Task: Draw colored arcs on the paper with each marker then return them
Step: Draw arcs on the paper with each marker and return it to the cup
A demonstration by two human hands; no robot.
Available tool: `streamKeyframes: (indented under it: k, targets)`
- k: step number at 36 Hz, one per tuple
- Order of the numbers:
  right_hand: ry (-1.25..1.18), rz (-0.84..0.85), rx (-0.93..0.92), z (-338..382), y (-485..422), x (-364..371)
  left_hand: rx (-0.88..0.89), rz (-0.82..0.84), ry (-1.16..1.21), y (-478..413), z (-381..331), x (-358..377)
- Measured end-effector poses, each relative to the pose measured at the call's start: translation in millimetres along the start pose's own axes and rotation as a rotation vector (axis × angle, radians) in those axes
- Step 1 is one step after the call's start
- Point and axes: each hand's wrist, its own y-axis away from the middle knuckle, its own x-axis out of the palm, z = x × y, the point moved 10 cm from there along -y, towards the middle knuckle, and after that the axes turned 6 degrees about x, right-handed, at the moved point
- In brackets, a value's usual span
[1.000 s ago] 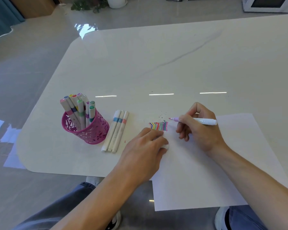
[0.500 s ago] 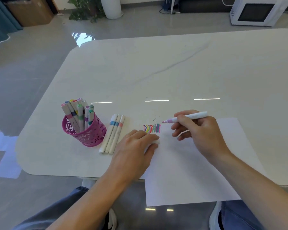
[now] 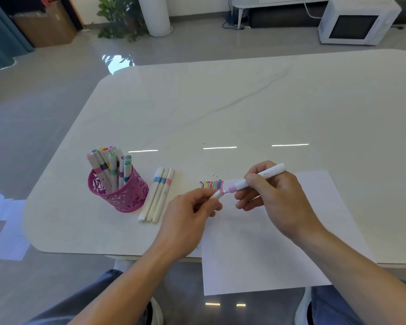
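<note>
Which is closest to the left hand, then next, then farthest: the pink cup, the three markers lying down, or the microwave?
Starting from the left hand, which pinches a cap:
1. The three markers, lying flat just to its left.
2. The pink cup, farther left, beyond those markers.
3. The microwave, far off at the back right of the room.

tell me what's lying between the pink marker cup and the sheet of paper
Three white markers lie side by side on the table, close beside the pink cup and short of the paper, seen in the head view.
</note>
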Motion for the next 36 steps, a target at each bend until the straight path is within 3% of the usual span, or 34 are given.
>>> streamKeyframes:
  k: [8,36]
  targets:
    - [0.068,0.061,-0.006,1,0,9,0.041,0.032,0.032,0,-1,5]
    - [-0.188,0.083,0.018,-15,1,12,0.1,-0.052,0.023,1,-16,-4]
